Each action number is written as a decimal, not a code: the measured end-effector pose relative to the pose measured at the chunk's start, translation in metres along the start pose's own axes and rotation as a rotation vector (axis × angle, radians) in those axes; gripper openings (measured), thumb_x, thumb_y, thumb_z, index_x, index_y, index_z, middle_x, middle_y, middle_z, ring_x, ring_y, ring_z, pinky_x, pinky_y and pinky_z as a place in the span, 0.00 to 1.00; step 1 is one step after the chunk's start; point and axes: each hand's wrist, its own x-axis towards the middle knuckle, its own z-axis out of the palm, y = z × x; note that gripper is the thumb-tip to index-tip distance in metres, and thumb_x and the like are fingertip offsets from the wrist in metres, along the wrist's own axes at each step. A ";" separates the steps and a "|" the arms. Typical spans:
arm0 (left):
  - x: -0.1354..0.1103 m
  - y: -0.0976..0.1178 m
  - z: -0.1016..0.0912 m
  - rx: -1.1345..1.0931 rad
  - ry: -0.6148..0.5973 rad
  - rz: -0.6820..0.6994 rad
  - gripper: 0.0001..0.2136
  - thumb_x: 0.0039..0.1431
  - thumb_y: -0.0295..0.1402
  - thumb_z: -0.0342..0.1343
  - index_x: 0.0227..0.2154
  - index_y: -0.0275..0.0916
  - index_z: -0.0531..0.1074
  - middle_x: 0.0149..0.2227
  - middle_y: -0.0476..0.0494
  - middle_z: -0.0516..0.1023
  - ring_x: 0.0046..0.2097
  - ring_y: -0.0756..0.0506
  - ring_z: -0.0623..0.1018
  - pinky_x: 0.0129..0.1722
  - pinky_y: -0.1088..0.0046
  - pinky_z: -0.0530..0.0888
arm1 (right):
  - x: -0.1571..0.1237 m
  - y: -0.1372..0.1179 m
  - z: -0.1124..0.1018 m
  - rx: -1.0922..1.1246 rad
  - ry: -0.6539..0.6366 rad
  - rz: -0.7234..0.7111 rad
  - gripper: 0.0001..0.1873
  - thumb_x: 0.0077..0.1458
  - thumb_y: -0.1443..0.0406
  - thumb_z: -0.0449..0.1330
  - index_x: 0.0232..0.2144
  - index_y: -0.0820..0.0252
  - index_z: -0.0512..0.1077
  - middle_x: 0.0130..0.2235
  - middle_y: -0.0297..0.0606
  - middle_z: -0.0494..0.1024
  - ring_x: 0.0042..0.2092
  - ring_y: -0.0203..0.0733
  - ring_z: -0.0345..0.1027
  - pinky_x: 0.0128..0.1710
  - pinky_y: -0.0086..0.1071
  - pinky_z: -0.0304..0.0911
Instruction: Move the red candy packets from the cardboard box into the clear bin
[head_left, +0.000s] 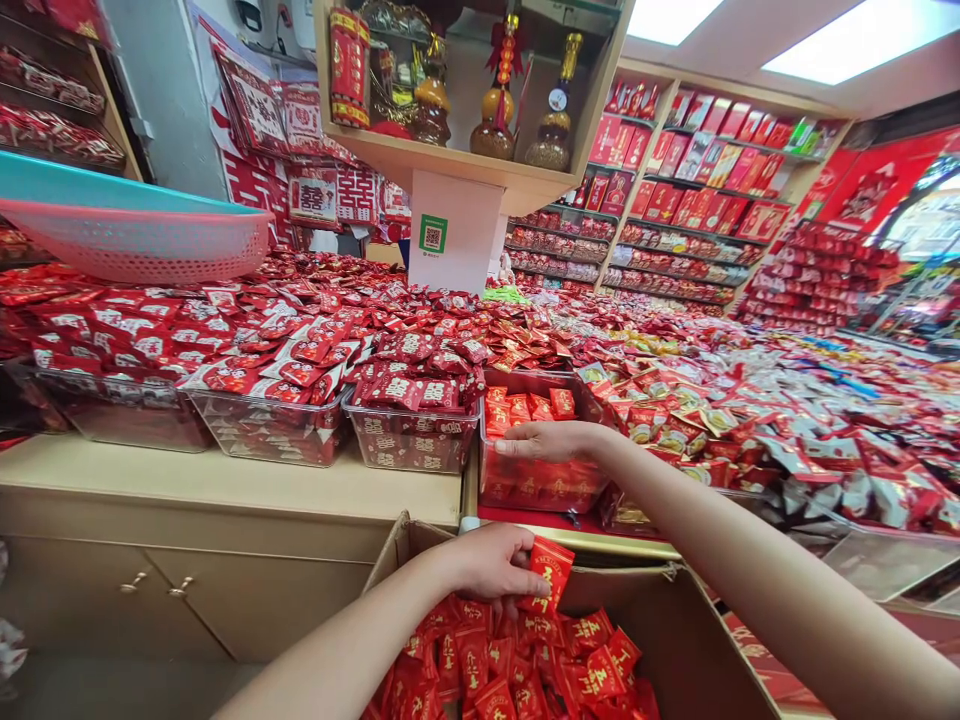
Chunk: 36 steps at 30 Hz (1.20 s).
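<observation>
My left hand (491,562) is closed on a red candy packet (551,575) with gold print, held upright over an open cardboard box (660,625). Inside the box lies a heap of matching red candy packets (480,660). Farther up, my right hand (551,440) reaches across a clear plastic bin (544,490) partly filled with the same red packets. Its visible fingers are stretched out flat over the bin's near part, and nothing shows in them. The palm side of this hand is hidden.
Left of that bin stand clear bins of dark red packets (420,390) and white-and-red packets (277,375). A pink and blue basket (172,240) rests on the candy at the left. Overhead hangs a display cabinet (457,165). Cupboards (150,590) line the counter's front.
</observation>
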 end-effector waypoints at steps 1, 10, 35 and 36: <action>0.000 0.000 0.000 -0.002 0.002 -0.001 0.13 0.44 0.39 0.53 0.32 0.38 0.64 0.26 0.50 0.71 0.17 0.55 0.66 0.18 0.80 0.61 | 0.000 0.000 0.001 0.015 0.007 -0.005 0.26 0.44 0.45 0.47 0.27 0.60 0.69 0.30 0.34 0.71 0.31 0.37 0.62 0.33 0.28 0.57; 0.000 -0.004 0.001 0.011 0.012 -0.002 0.13 0.45 0.39 0.52 0.34 0.39 0.64 0.27 0.49 0.70 0.18 0.55 0.67 0.18 0.80 0.61 | -0.003 0.001 -0.001 0.045 0.099 0.035 0.34 0.45 0.42 0.40 0.27 0.62 0.72 0.30 0.39 0.73 0.28 0.36 0.63 0.26 0.28 0.58; 0.004 -0.012 0.000 -0.001 0.022 0.033 0.15 0.45 0.41 0.52 0.36 0.39 0.65 0.28 0.49 0.71 0.18 0.54 0.67 0.17 0.81 0.61 | -0.012 -0.002 -0.010 -0.113 -0.033 0.264 0.39 0.41 0.38 0.38 0.27 0.60 0.75 0.33 0.43 0.75 0.33 0.44 0.67 0.33 0.33 0.61; 0.003 -0.011 0.000 0.001 0.026 0.029 0.15 0.45 0.41 0.53 0.36 0.39 0.65 0.28 0.49 0.71 0.18 0.54 0.67 0.17 0.81 0.61 | -0.013 -0.002 -0.010 -0.092 -0.022 0.257 0.39 0.41 0.39 0.38 0.27 0.61 0.75 0.32 0.43 0.75 0.31 0.43 0.67 0.32 0.33 0.61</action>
